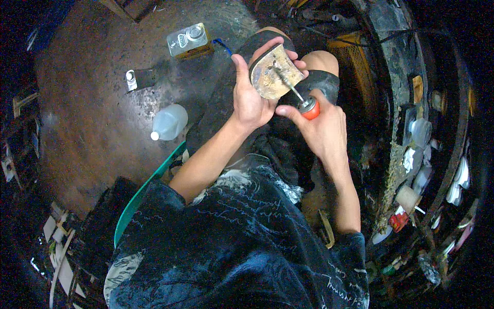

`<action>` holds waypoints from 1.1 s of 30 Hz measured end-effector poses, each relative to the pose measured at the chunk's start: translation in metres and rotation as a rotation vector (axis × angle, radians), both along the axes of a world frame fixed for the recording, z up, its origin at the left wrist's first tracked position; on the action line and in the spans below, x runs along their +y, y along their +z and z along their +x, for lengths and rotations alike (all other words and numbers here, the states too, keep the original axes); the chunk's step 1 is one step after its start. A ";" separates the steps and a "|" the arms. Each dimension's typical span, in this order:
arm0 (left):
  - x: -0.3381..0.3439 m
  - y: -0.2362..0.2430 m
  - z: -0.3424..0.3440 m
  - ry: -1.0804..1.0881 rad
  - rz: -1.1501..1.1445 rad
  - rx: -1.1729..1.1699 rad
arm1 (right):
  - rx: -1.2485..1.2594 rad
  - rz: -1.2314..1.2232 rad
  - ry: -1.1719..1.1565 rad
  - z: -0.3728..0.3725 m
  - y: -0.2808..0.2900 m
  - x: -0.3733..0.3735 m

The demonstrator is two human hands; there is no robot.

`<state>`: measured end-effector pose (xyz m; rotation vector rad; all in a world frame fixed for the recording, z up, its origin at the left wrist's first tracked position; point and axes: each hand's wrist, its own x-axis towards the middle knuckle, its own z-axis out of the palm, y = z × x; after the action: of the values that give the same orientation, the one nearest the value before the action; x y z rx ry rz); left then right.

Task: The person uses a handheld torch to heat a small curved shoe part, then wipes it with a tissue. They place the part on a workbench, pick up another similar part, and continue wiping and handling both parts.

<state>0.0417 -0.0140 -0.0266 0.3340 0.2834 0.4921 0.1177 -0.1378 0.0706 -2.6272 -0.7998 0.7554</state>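
Above my knees, my left hand (247,103) grips a curved, tan heel-shaped piece (263,77) with a dark edge and glue-stained face, its fingertips curled round the far side. My right hand (324,129), just right of and below it, is wrapped round the orange handle (310,110) of a tool. The tool's thin metal shaft (296,93) reaches up across the piece's face, with a darker end near its middle.
On the brown floor (87,129) at left are a square metal can (188,38), a dark small object with a white top (131,80) and a translucent jug (170,121). A cluttered dark bench edge (391,154) runs along the right. A green panel (141,203) lies beside me.
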 end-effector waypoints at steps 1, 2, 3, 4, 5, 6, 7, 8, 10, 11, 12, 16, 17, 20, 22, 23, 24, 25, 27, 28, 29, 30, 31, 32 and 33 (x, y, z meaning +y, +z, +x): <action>-0.001 0.000 -0.001 -0.003 -0.011 -0.005 | 0.012 0.010 -0.043 0.001 0.001 0.001; -0.002 0.001 -0.001 -0.004 -0.020 -0.011 | 0.030 -0.001 -0.054 0.002 0.002 0.002; -0.003 0.001 -0.002 -0.006 -0.031 -0.028 | 0.036 -0.005 -0.064 0.002 0.002 0.003; -0.003 0.001 -0.002 -0.011 -0.034 -0.027 | 0.020 0.007 -0.066 0.001 0.002 0.003; -0.003 0.001 -0.002 -0.016 -0.040 -0.034 | 0.031 -0.005 -0.071 0.001 0.002 0.004; -0.003 0.001 -0.002 -0.022 -0.047 -0.041 | 0.022 -0.001 -0.067 -0.001 0.001 0.004; -0.002 0.001 -0.002 -0.022 -0.064 -0.049 | 0.012 0.003 -0.062 -0.002 0.001 0.003; -0.001 0.000 -0.002 -0.024 -0.082 -0.058 | 0.002 -0.012 -0.039 -0.004 0.000 0.002; 0.001 -0.002 0.000 -0.025 -0.076 -0.067 | -0.031 -0.034 0.019 -0.006 -0.002 -0.001; 0.002 -0.003 0.001 -0.024 -0.054 -0.063 | -0.021 -0.042 0.028 -0.006 -0.003 -0.003; 0.003 -0.004 0.001 -0.022 -0.031 -0.058 | -0.022 -0.062 0.068 -0.006 -0.003 -0.004; 0.006 -0.005 0.001 -0.017 -0.052 -0.056 | -0.073 -0.050 0.192 -0.006 -0.006 -0.009; 0.006 -0.005 0.001 -0.021 -0.046 -0.052 | -0.079 -0.037 0.199 -0.006 -0.007 -0.009; 0.004 -0.003 0.001 -0.034 -0.044 -0.053 | -0.068 -0.031 0.151 -0.006 -0.009 -0.007; 0.002 -0.002 0.000 -0.034 -0.066 -0.068 | -0.051 -0.032 0.112 -0.005 -0.009 -0.005; 0.002 -0.002 -0.001 -0.046 -0.072 -0.066 | -0.043 -0.029 0.101 -0.004 -0.009 -0.005; 0.001 -0.001 -0.001 -0.056 -0.078 -0.065 | -0.036 -0.027 0.092 -0.004 -0.009 -0.004; 0.001 -0.001 -0.002 -0.065 -0.084 -0.064 | -0.037 -0.009 0.067 -0.003 -0.008 -0.003; -0.001 -0.001 -0.002 -0.075 -0.058 -0.055 | -0.039 0.027 0.021 -0.003 -0.007 -0.002; -0.002 0.000 -0.003 -0.079 -0.044 -0.050 | -0.033 0.042 -0.001 -0.003 -0.006 -0.002; -0.002 0.000 -0.003 -0.081 -0.045 -0.047 | -0.027 0.056 -0.022 -0.003 -0.006 -0.002; -0.003 0.000 -0.003 -0.083 -0.045 -0.043 | -0.038 0.074 -0.037 -0.004 -0.005 -0.002; -0.003 0.000 -0.004 -0.084 -0.044 -0.034 | -0.020 0.065 -0.046 -0.004 -0.005 -0.002; -0.003 0.000 -0.004 -0.085 -0.045 -0.046 | -0.020 0.060 -0.049 -0.003 -0.005 -0.002; -0.003 0.000 -0.004 -0.087 -0.046 -0.050 | -0.037 0.050 -0.050 -0.003 -0.005 -0.002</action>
<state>0.0379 -0.0171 -0.0263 0.2880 0.2307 0.4073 0.1145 -0.1395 0.0656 -2.6138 -0.7502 0.6667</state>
